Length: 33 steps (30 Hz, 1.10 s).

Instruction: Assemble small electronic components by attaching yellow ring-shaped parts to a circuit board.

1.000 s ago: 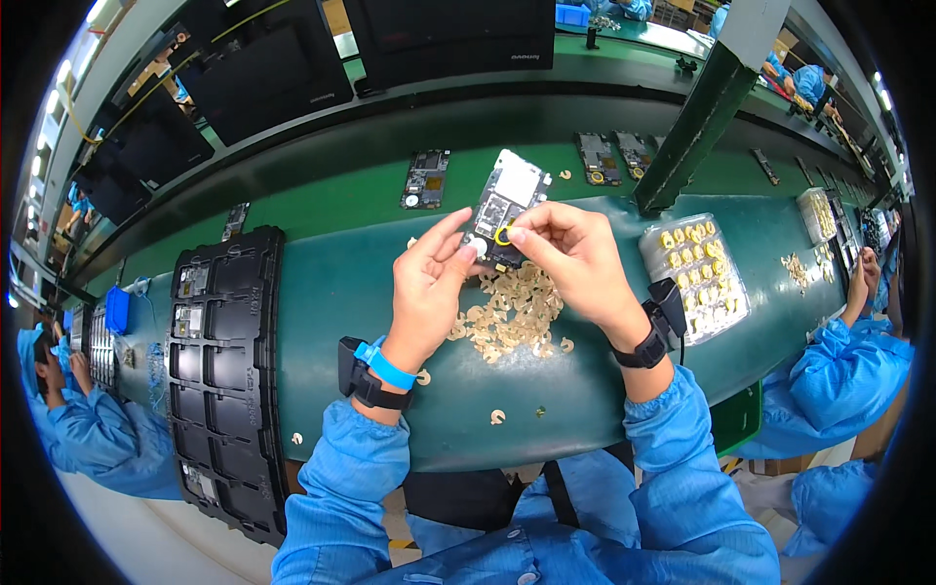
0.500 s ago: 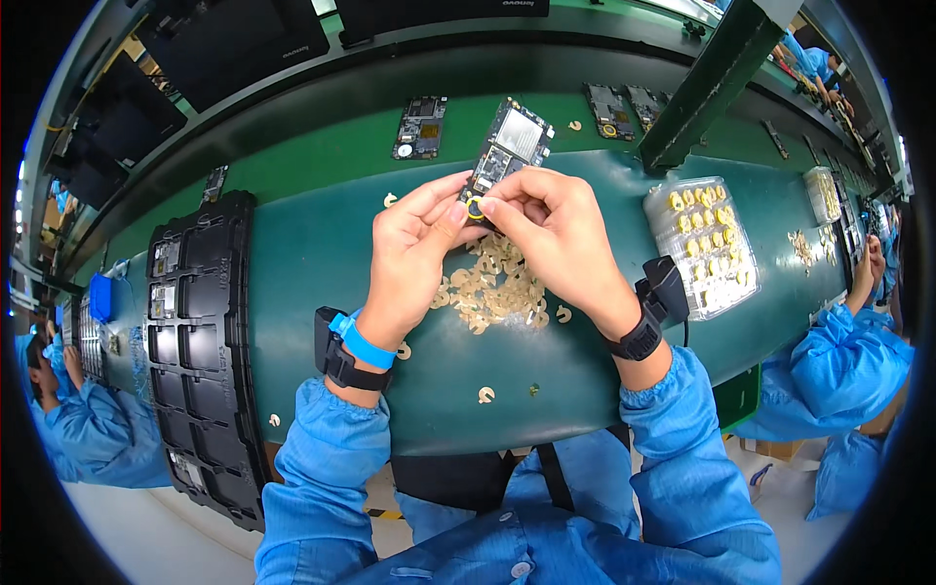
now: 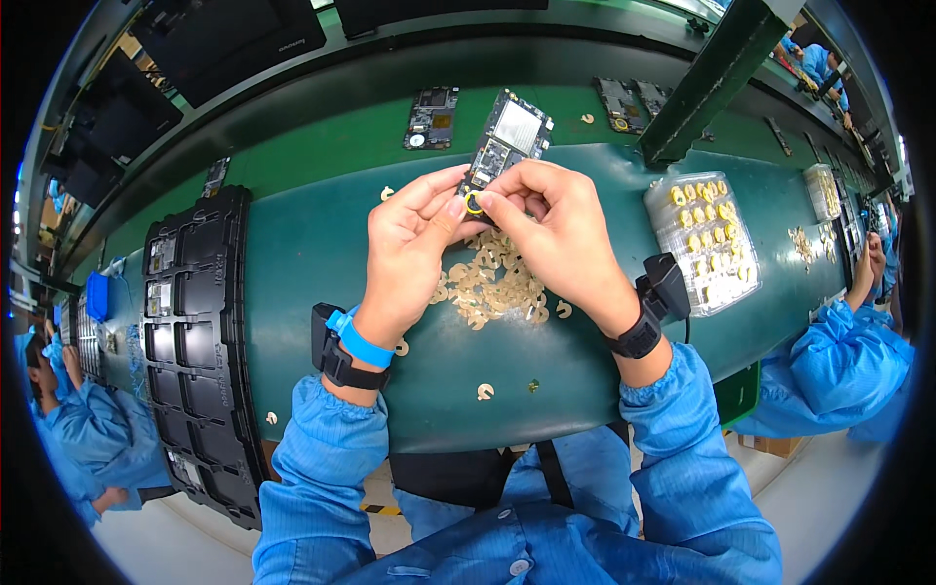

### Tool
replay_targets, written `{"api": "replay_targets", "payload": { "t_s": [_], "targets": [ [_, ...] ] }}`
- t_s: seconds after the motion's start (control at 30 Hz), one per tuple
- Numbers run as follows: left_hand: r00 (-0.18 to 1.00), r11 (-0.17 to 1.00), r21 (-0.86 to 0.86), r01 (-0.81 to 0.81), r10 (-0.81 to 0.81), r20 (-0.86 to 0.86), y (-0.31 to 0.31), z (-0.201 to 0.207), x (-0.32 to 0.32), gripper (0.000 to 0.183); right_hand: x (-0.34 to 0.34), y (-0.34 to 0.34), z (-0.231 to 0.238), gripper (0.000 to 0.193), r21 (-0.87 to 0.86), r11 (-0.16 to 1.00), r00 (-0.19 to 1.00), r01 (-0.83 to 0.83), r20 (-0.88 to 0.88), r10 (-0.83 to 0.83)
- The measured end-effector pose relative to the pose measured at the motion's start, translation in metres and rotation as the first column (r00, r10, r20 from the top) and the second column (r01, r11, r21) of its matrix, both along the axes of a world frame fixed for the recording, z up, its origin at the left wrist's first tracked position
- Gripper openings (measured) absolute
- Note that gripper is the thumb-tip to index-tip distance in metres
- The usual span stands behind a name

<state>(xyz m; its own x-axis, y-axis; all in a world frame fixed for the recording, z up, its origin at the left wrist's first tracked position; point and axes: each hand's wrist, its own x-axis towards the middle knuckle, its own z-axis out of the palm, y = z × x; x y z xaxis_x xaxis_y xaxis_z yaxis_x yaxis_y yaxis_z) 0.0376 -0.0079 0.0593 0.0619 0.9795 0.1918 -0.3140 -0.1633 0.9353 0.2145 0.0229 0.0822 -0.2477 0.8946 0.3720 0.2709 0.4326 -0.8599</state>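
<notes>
- Left fingers [image 3: 449,214], holding a circuit board [image 3: 515,132] above the worktop by its lower end; right fingers [image 3: 499,207], narrowed on its yellow ring [image 3: 473,203].
- Change: left fingers drawn in from a spread; firmer hold suggested.
- Green worktop [image 3: 556,380]: pale notched discs [image 3: 493,285] heaped; black tray [image 3: 195,378] left, clear tray [image 3: 659,213] right.
- Either side: blue-clad co-workers [image 3: 824,366].

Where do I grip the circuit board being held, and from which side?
Probably pinch the circuit board by its long edges near the top, from the far side: that end projects free, while left hand and right hand crowd the lower end.
</notes>
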Motion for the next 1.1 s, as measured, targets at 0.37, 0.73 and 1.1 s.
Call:
{"api": "replay_targets", "payload": {
  "t_s": [0.37,0.73,1.1],
  "targets": [
    [0.996,0.997,0.026,-0.072,0.073,-0.047,-0.0012,0.0047,0.0068,0.037,-0.0021,-0.0032,0.0011,0.011,0.058,0.998,0.999,0.022,-0.035,-0.02],
    [0.998,0.999,-0.007,-0.051,0.051,0.034,0.002,0.0021,0.0029,0.033,-0.0032,-0.0043,0.0004,0.008,0.195,0.98,0.998,0.043,0.029,-0.05],
    [0.996,0.999,-0.02,-0.025,0.027,0.086,0.0012,0.0023,0.0034,0.033,0.0002,-0.0049,0.0033,0.008,0.214,0.977,0.998,0.017,0.062,-0.031]
  ]
}}
